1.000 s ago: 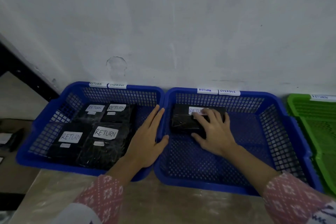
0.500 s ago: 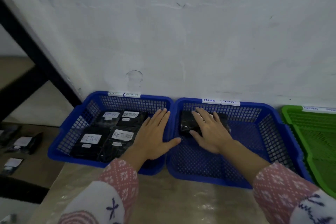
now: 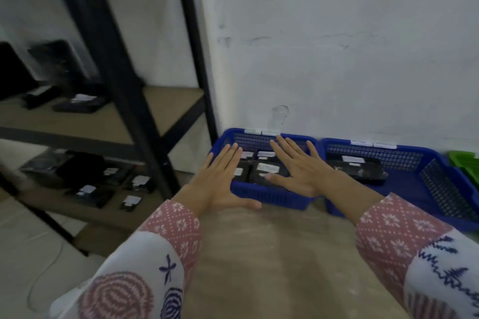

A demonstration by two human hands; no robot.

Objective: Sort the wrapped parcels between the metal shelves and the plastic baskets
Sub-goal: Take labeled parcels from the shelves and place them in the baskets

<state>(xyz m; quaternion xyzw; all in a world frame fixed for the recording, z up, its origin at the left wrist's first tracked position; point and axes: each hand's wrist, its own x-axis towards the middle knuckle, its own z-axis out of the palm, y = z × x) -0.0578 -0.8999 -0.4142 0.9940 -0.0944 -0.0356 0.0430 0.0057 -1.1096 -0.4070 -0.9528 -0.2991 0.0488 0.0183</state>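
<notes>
Partway, by look of it. Left blue basket (image 3: 269, 195) holds four black labelled parcels (image 3: 267, 171). Right blue basket (image 3: 440, 189), just beside it, holds one parcel (image 3: 360, 169). More parcels (image 3: 88, 193) left on metal shelves (image 3: 145, 122), left of left basket. Left hand (image 3: 220, 179), right hand (image 3: 300, 166): fingers straight, spread, holding nothing, over left basket.

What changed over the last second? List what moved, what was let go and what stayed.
The right hand let go of the parcel in the right blue basket and moved left; it now hovers open over the left blue basket. The left hand slid left off that basket's right side to its left edge. The view swung left, revealing the metal shelves. The baskets and parcels stayed put.
</notes>
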